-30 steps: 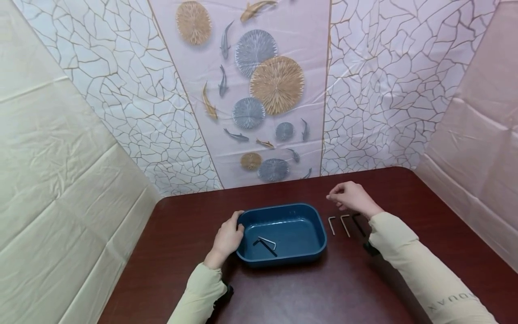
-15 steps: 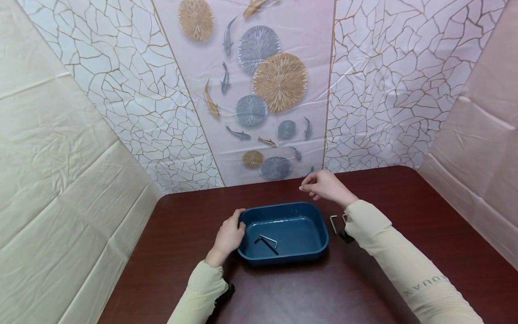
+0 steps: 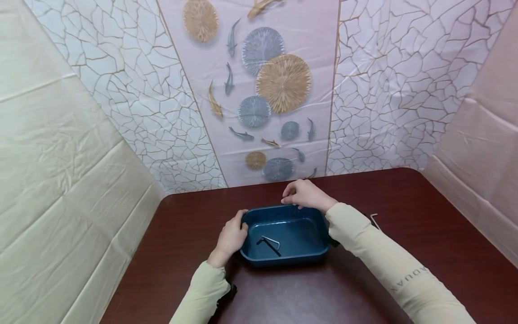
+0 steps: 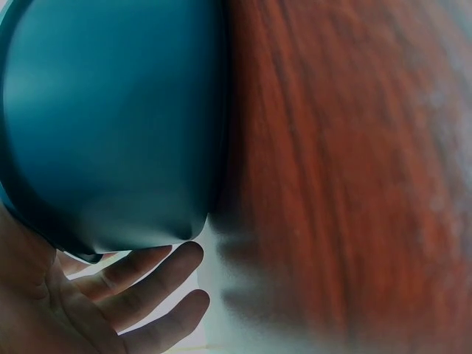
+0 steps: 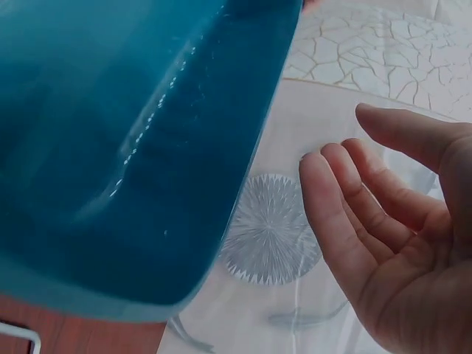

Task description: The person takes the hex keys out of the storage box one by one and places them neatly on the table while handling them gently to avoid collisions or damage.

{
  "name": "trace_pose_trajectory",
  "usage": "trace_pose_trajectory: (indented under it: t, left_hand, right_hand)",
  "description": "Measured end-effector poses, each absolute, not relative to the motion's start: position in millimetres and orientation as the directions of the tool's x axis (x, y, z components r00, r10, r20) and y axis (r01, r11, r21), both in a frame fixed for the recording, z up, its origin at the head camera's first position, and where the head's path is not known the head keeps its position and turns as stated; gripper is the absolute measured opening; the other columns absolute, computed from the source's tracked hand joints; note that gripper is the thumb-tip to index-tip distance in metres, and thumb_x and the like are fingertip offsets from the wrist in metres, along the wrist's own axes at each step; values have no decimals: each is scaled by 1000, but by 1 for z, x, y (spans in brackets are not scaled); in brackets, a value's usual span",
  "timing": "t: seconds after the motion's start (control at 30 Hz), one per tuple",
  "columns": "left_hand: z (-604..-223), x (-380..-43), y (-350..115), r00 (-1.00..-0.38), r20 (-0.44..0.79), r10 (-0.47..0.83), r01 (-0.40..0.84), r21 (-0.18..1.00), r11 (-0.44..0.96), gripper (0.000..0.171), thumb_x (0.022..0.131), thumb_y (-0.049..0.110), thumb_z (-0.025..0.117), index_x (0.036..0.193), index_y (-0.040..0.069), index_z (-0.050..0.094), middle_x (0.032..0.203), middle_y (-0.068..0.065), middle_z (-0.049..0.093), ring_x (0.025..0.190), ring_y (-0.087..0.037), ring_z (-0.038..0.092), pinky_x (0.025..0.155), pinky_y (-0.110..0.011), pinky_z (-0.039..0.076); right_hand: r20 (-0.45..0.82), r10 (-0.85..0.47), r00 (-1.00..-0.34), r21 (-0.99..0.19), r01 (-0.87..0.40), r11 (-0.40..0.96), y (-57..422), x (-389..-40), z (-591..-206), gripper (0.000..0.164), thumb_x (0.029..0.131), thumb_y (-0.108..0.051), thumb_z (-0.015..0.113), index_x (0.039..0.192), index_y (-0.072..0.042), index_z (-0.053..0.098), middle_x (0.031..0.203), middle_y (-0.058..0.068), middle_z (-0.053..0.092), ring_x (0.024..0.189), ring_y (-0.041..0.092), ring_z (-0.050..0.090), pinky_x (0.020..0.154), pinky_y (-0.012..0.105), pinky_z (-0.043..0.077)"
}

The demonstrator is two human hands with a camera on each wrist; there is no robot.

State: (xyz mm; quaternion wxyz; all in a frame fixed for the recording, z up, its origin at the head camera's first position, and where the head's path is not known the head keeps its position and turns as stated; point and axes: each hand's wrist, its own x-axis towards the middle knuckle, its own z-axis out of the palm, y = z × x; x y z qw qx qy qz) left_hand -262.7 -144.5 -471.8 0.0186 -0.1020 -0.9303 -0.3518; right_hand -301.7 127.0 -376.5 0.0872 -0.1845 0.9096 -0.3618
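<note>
Dark red desk (image 3: 194, 218): I am seeing its glossy top carrying the whole layout, and I am judging that a sideways push could be setting things sliding. Blue tray (image 3: 285, 257): it is standing upright at the centre of my clock. Right sleeve (image 3: 374, 252): it is reaching in from five o'clock and hiding part of the desk; a blind sweep there could be scattering small pieces. Left grip (image 3: 229, 236): it is holding the tray's rim at nine o'clock; by loosening, it would be leaving the tray unbraced. Right grip (image 3: 308, 195): it is hovering at one o'clock by the far rim, fingers loosely bent, thumb apart, seemingly holding nothing; dipping too early, it could be knocking that rim. Black wrist mount (image 3: 333, 242): it is sitting near the tray's edge at four o'clock, and I am suspecting a snag. Silver hex key (image 3: 271, 240) and black hex key (image 3: 272, 248): both are lying inside the tray at eight o'clock; tilting would be sliding them together. Pale hex key (image 3: 375, 222): it is lying on the desk at three o'clock, partly covered, and the forearm could be dragging it.
</note>
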Motion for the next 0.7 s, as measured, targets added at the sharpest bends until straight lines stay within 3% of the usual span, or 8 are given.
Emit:
trace_pose_trajectory:
  t: [0.1, 0.27, 0.37, 0.53, 0.7]
  left_hand:
    - [-472, -263, -145, -977, 108, 185, 210, 652, 729, 44, 105, 12, 46, 148, 10, 45, 70, -5, 50, 43, -16, 41, 44, -32, 37]
    - [-468, -263, -145, -977, 109, 184, 210, 653, 728, 44, 105, 12, 47, 148, 9, 45, 73, -7, 52, 43, -16, 40, 45, -31, 37]
    - [-468, -263, -144, -976, 113, 185, 214, 638, 740, 43, 105, 13, 47, 148, 10, 46, 85, -10, 60, 44, -16, 41, 46, -30, 37]
    - [-467, -262, -143, -979, 107, 176, 204, 620, 757, 43, 105, 12, 48, 148, 13, 47, 105, -11, 65, 46, -16, 44, 48, -31, 39]
    - [-468, -260, -145, -979, 104, 174, 201, 617, 761, 43, 104, 12, 48, 148, 13, 47, 96, -10, 64, 45, -16, 43, 47, -32, 38]
  right_hand:
    - [-39, -406, -913, -689, -270, 673, 121, -303, -377, 19, 95, -21, 71, 107, -6, 74, 91, 7, 72, 74, 27, 68, 63, 33, 57]
    - [-59, -443, -894, -689, -285, 666, 113, -307, -381, 20, 96, -20, 71, 108, -5, 73, 93, 12, 72, 74, 31, 68, 70, 41, 58]
    - [-62, -456, -888, -683, -295, 669, 111, -308, -383, 21, 95, -19, 71, 110, -5, 72, 95, 13, 73, 72, 30, 68, 71, 44, 58]
    - [-84, -488, -869, -684, -306, 662, 108, -312, -385, 21, 95, -19, 72, 111, -6, 71, 96, 11, 73, 69, 27, 67, 67, 39, 57]
    - [-82, -533, -842, -679, -344, 649, 103, -314, -388, 24, 95, -18, 71, 114, -3, 70, 94, 8, 72, 78, 36, 68, 68, 41, 57]
